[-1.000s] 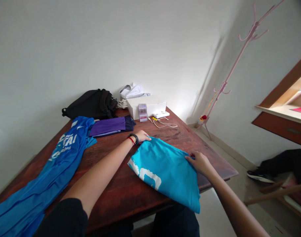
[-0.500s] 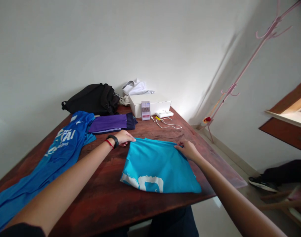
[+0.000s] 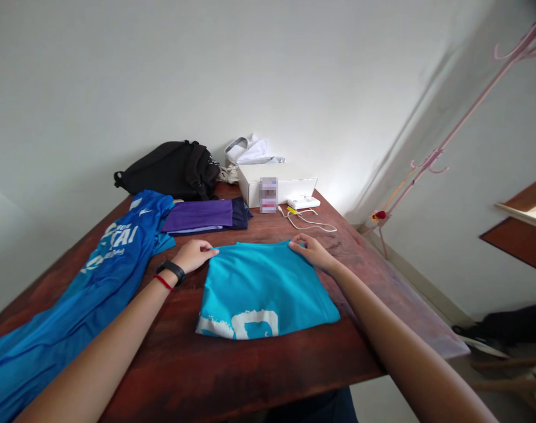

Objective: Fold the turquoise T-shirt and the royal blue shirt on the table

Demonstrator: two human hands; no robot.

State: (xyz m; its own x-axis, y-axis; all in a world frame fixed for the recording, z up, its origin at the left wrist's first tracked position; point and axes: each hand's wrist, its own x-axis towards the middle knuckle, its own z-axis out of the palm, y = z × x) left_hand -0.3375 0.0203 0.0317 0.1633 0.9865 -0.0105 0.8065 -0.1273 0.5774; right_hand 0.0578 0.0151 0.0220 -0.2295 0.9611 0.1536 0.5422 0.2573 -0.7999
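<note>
L hand [image 3: 195, 254]: nearly closed, thumb + fingertips pinched tog. on far L corner of teal cloth [image 3: 263, 282]; palm faces down/inward, underside of grip not visible.
R hand [image 3: 312, 251]: fingers curled, thumb in close, pinching far R corner of same cloth; exact finger pos. under fabric partly hidden.
L wrist: black wristband [image 3: 174, 270], w/ red cord [image 3: 164, 282] just beside it on forearm side.
Teal cloth: on table [image 3: 232, 382], approx. ctr., between both hands; folded to a rough 4-sided shape, near edge wider than far edge. White print along near edge, L part, cut off by fold.
Table: dark reddish-brown wood, worn finish; near edge runs below cloth.
Blue shirt [image 3: 118, 270]: L side of table, stretched lengthwise, wrinkled, white lettering; runs out of view lower L.
Purple cloth [image 3: 199, 216]: folded flat, beyond L hand, on top of dark cloth [image 3: 240, 212].
Black bag [image 3: 166, 170]: far L, near wall.
White box [image 3: 272, 171]: far end of table; small box [image 3: 268, 195] upright in front, its print blurred out.
White device [image 3: 303, 202]: R of small box, w/ white cable [image 3: 302, 228] looped in front.
Coat rack [image 3: 431, 158]: pink, off table to R, near wall.
</note>
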